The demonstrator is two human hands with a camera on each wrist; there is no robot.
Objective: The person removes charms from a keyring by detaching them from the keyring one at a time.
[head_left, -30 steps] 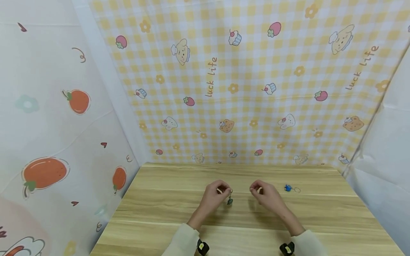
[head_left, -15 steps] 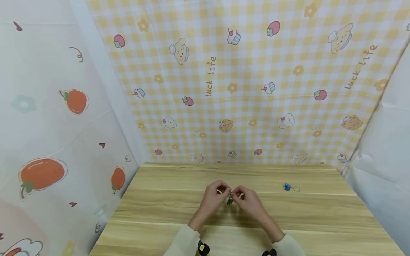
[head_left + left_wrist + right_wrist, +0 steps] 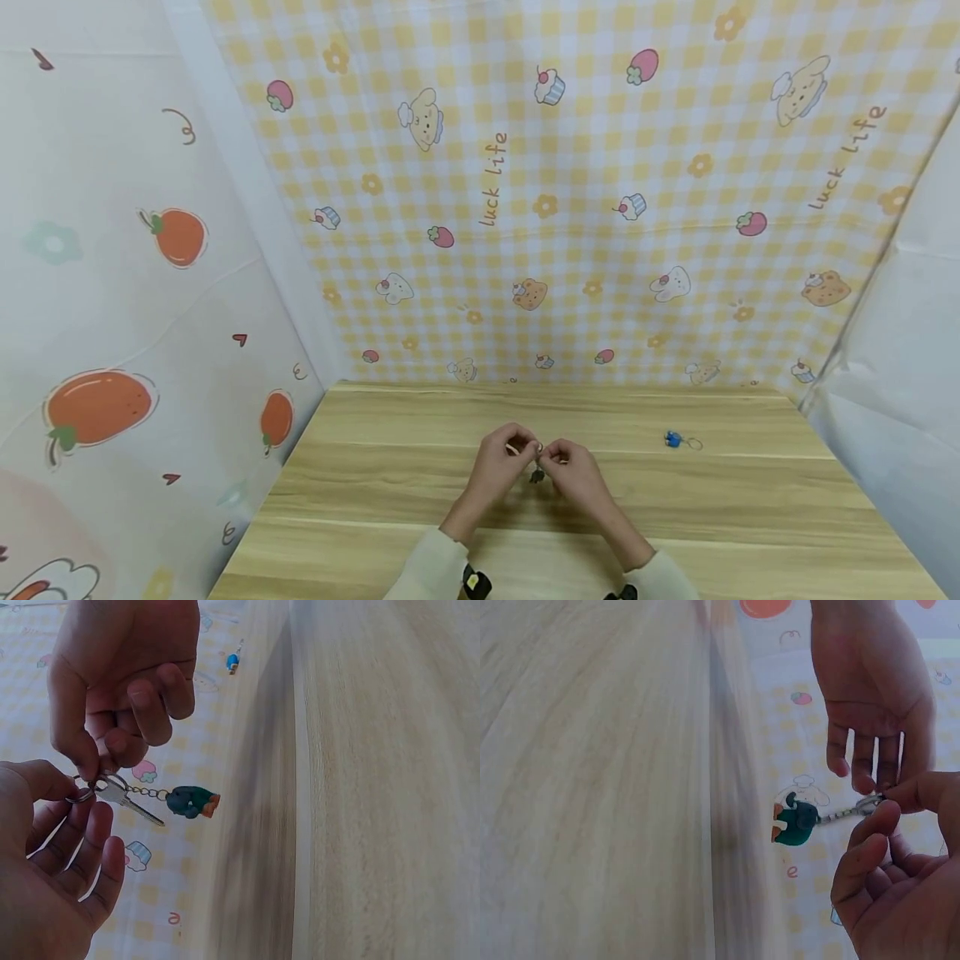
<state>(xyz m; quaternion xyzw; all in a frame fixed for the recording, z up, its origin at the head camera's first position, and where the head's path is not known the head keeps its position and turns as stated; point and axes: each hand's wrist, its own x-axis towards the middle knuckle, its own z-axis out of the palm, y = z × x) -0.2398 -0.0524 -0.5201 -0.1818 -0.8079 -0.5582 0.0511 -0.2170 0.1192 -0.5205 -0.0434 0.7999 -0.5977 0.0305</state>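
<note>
Both hands meet above the middle of the wooden table (image 3: 420, 508), joined at a small keyring (image 3: 81, 796). The left hand (image 3: 498, 462) pinches the split ring between thumb and forefinger, its other fingers (image 3: 94, 847) loosely extended beneath it. The right hand (image 3: 573, 471) pinches the same ring from the opposite side with thumb and forefinger, the remaining fingers (image 3: 154, 705) curled toward the palm. From the ring hang a silver key (image 3: 127, 801) and a short chain (image 3: 150, 792) ending in a dark green figure charm (image 3: 191, 802) with an orange tip, suspended in the air between and just below the two hands; in the right wrist view the charm (image 3: 795, 823) hangs level with the fingertips. A second keyring with a blue charm (image 3: 672, 439) lies on the table, well apart to the right. Behind the table stands a yellow checked backdrop (image 3: 600, 208) with cartoon prints
</note>
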